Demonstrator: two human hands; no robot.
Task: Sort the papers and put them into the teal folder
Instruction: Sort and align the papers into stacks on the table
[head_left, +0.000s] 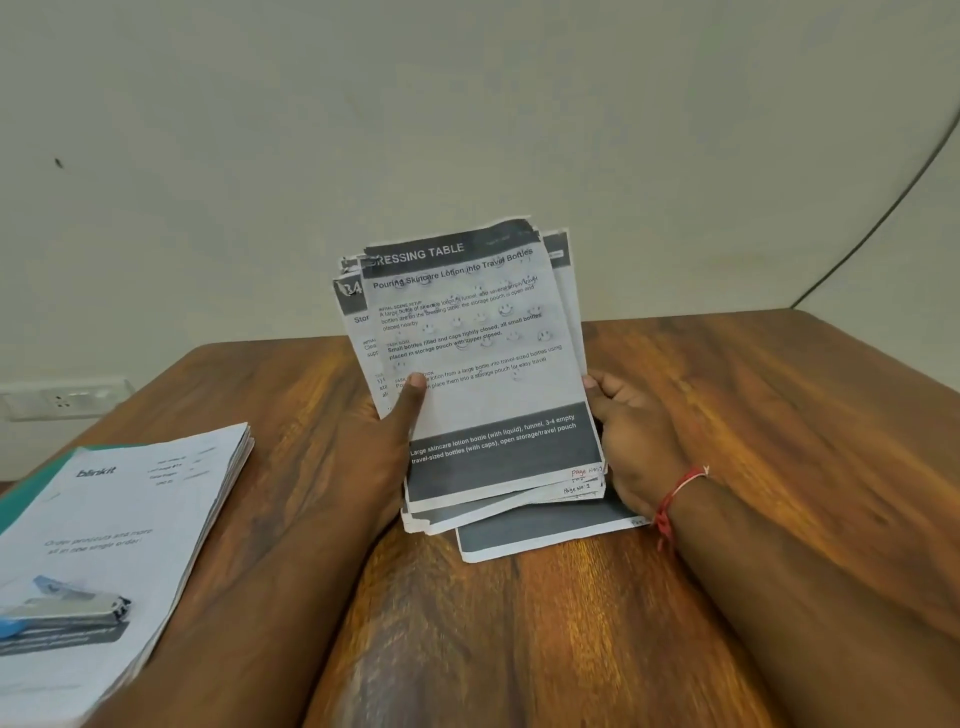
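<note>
Both hands are clamped on one sheaf of papers (483, 353). The left hand (387, 447) grips its left edge with the thumb (415, 384) pressed flat on the front page. The right hand (631, 441), with a red thread (675, 493) at the wrist, curls round its right edge. The sheaf stands tilted back, its lower edge resting on the worktop (753, 405). The sheets are uneven: some stick out at the top left, and one has slid lower at the bottom right. Handwritten page numbers (584, 473) show in the lower right corners, so the step in hand looks like ordering and squaring the pages. To do that well, I would loosen both grips a little, tap the lower edge on the worktop until the corners line up, then fan the lower right corner to read each number without letting sheets slide out. The low sheet needs drawing up first, or it may crease. Well to the left of the sheaf lies the teal folder (23, 501), open flat, as far as can be told, under a second pile of papers (130, 530) with a stapler (62, 608) on top. That stapler must probably come off before the sheaf goes in.
</note>
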